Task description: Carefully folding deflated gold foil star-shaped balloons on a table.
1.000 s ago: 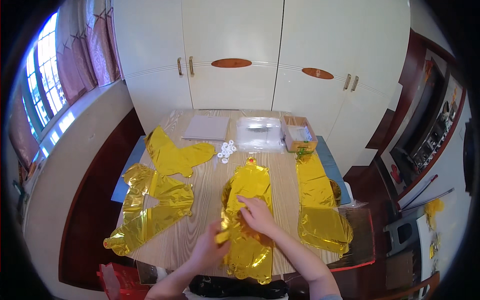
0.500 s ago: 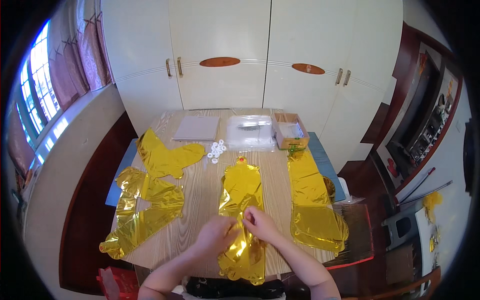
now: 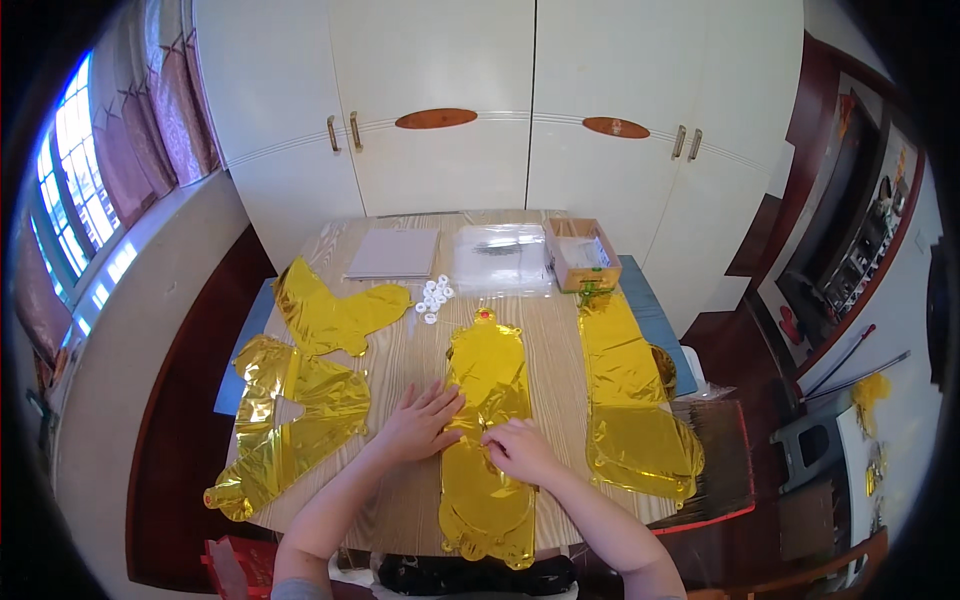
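Observation:
A flat gold foil balloon [image 3: 487,365] lies lengthwise before me on the wooden table, a small red spot at its far tip. My left hand [image 3: 420,424] rests palm down with fingers spread, partly on the tabletop, its fingertips on the foil's left edge. Against the middle of the balloon, my right hand [image 3: 521,451] has its fingers curled and pinched together; what they hold, if anything, is hidden. On the left lie a folded gold foil balloon [image 3: 290,420] and another gold foil piece [image 3: 340,312]. A long gold foil balloon [image 3: 625,390] hangs partly past the right edge.
Several small white rings [image 3: 434,295] lie beyond the middle balloon. Farther back are a stack of pale boards [image 3: 394,253], clear plastic bags [image 3: 500,260] and an open box [image 3: 585,262]. White cabinets [image 3: 430,60] stand behind the wooden table [image 3: 400,345].
My left hand has opened and moved left, from above the foil down to its left edge. My right hand has shifted slightly, fingers still pinched. The view has tilted a little.

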Tool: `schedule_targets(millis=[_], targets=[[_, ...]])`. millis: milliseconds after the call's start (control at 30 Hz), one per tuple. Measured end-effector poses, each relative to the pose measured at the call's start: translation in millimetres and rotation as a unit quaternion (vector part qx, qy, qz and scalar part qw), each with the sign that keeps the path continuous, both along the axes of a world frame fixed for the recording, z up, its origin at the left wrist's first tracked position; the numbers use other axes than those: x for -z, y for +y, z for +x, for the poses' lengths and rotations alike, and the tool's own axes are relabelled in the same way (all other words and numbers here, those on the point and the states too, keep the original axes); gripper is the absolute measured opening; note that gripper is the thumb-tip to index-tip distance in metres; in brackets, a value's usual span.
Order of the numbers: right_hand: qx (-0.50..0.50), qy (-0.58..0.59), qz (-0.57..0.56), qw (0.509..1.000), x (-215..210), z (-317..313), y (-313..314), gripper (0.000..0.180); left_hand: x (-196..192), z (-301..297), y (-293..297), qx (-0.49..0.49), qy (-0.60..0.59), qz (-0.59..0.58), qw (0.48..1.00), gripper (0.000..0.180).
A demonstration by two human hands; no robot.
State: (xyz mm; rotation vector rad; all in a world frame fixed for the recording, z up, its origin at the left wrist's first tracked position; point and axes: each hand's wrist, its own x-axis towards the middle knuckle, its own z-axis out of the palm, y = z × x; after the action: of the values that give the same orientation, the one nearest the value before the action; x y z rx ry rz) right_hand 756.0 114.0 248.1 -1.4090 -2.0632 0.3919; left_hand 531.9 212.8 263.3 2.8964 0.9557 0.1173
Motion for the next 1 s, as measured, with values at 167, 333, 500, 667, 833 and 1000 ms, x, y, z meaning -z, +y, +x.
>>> schedule_targets(millis=[167,333,500,667,833,1000], targets=[[-0.004,-0.015,-0.007,1.0,-2.0,1.9,0.2,0.014,3.1,2.9,6.3,-0.022,0.018,-0.019,0.999,0.072],[-0.005,-0.02,-0.017,1.0,-5.1,0.4,0.1,0.014,6.1,3.2,29.3,-0.057,0.024,-0.037,0.997,0.078],[-0.004,-0.012,-0.014,1.0,-4.2,0.1,-0.4,0.015,0.7,5.4,41.8,-0.076,0.045,-0.055,0.995,0.082],[-0.005,0.002,-0.026,1.0,-5.0,1.7,0.5,0.015,-4.0,1.1,40.6,-0.053,0.03,-0.062,0.996,0.085],[-0.011,0.001,-0.047,0.999,-6.8,2.1,1.0,0.014,-6.1,2.9,44.2,-0.039,0.02,-0.055,0.998,0.089],[0.001,0.001,-0.048,0.999,-5.2,1.0,0.8,0.014,-6.0,5.2,43.5,-0.025,0.012,-0.044,0.999,0.093]])
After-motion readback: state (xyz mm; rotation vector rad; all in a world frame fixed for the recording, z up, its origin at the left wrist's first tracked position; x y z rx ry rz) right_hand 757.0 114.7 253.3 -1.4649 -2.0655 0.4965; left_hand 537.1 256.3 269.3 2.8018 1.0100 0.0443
